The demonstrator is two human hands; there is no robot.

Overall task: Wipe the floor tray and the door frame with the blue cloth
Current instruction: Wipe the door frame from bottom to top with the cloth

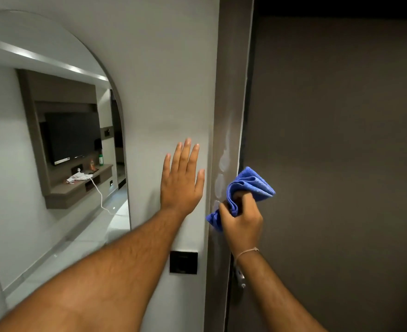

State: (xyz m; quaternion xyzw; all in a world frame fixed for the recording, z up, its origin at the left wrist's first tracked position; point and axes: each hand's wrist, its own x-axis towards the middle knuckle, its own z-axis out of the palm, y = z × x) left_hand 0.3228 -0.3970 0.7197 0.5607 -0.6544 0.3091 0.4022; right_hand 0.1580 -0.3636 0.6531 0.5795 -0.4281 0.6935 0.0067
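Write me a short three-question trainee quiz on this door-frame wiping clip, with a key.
1. True or false: the left hand holds the blue cloth.
2. Which surface does the cloth touch? A) the mirror B) the door frame C) the black wall switch
3. Fill in: the left hand rests flat, fingers spread, on the ___.

Key
1. False: the right hand grips the bunched cloth.
2. B: the cloth presses on the frame, with pale smears on the frame just above it.
3. Wall, between the mirror and the frame.
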